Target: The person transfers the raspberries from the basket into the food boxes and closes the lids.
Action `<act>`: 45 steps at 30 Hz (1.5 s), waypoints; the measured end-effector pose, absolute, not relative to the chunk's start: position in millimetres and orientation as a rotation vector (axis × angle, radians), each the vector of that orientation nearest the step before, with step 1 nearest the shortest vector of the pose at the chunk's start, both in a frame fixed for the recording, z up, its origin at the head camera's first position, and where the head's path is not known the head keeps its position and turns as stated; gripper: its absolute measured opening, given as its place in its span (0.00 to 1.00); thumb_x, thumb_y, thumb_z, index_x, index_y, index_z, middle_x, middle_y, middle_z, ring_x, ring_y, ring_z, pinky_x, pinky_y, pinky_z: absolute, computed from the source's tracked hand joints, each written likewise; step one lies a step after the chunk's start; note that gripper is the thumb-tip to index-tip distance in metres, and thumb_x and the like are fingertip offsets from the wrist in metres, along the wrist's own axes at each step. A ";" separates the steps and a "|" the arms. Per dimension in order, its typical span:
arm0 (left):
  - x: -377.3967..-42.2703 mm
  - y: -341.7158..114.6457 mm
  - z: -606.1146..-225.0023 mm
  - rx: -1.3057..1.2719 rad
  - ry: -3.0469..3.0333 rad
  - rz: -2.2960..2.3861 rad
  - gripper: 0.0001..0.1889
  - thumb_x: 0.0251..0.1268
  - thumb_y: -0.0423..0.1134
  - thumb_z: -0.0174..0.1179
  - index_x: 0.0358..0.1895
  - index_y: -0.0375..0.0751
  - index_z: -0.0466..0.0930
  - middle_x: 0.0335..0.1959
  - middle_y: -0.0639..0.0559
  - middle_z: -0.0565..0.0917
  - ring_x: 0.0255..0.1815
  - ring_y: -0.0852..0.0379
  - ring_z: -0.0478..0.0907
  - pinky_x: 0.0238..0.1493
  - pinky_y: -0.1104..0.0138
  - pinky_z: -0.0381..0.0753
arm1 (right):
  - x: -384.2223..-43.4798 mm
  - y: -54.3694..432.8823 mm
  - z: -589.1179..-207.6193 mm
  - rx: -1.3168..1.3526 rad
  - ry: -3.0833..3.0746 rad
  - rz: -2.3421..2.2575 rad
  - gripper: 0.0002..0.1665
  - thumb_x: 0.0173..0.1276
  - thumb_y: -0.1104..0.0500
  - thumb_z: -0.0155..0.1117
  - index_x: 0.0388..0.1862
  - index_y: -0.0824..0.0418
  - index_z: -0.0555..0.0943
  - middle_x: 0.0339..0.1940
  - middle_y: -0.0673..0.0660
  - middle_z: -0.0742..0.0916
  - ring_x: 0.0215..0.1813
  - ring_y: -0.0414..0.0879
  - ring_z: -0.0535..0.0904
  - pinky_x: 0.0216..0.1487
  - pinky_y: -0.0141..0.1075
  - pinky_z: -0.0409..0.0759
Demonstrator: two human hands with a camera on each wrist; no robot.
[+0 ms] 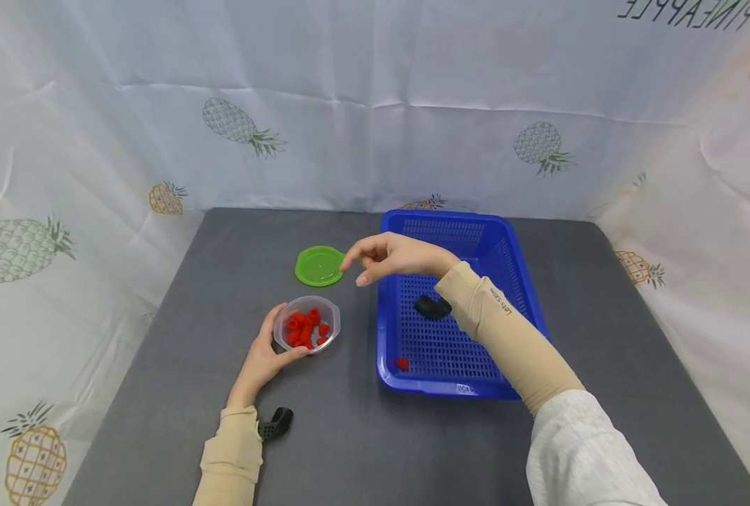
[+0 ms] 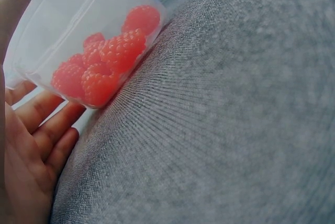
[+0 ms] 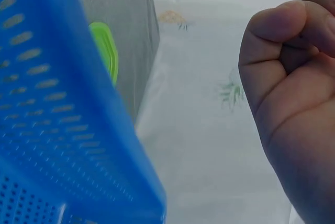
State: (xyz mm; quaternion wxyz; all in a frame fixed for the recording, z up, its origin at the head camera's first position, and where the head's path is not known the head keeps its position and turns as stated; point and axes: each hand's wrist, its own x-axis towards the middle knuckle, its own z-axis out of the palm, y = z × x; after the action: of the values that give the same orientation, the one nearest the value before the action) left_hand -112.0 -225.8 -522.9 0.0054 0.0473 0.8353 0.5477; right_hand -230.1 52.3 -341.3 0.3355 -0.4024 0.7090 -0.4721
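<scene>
In the head view my left hand [image 1: 267,358] holds a clear plastic container [image 1: 332,309], thumb at the near side and fingers round the left. Several red raspberries [image 1: 301,329] lie inside. The left wrist view shows the fingers against the container wall [image 2: 68,4], with the raspberries [image 2: 123,51] visible through it. My right hand [image 1: 400,254] is in the air by the left side of a blue basket [image 1: 384,337], its index finger and thumb apart and nothing between them. Its other fingers are curled in. One raspberry [image 1: 402,363] lies in the basket's near left corner.
A green lid [image 1: 319,266] lies on the dark grey table [image 1: 349,422] behind the container, just left of the right fingertips. Behind the table hangs a white curtain [image 1: 375,140] printed with pineapples. The right forearm crosses over the basket.
</scene>
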 end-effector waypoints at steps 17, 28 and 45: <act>-112.5 -225.2 -527.4 0.200 2.628 1.753 0.47 0.48 0.39 0.70 0.71 0.47 0.51 0.70 0.43 0.60 0.71 0.45 0.56 0.71 0.43 0.53 | -219.2 105.6 -369.4 -0.950 1.770 -1.300 0.20 0.60 0.63 0.64 0.52 0.66 0.76 0.18 0.46 0.69 0.20 0.39 0.57 0.35 0.32 0.69; -113.8 -226.5 -529.4 0.207 2.640 1.747 0.48 0.47 0.38 0.70 0.72 0.50 0.51 0.71 0.43 0.60 0.70 0.45 0.56 0.70 0.43 0.53 | -211.3 118.9 -400.8 -0.863 1.731 -1.233 0.25 0.60 0.62 0.65 0.53 0.75 0.72 0.18 0.45 0.69 0.21 0.37 0.58 0.35 0.31 0.69; -112.6 -224.4 -529.7 0.164 2.644 1.697 0.48 0.48 0.42 0.69 0.72 0.48 0.49 0.73 0.43 0.55 0.74 0.43 0.51 0.71 0.42 0.50 | -209.9 118.1 -445.7 -0.792 1.804 -0.827 0.19 0.58 0.60 0.66 0.49 0.65 0.81 0.14 0.44 0.67 0.19 0.35 0.57 0.25 0.27 0.61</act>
State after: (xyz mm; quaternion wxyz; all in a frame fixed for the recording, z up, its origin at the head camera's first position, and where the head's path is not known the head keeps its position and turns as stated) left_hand -112.6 -224.4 -529.7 -0.0021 0.0520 0.8405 0.5393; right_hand -209.9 118.1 -445.7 0.4817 -0.3250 0.7398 -0.3393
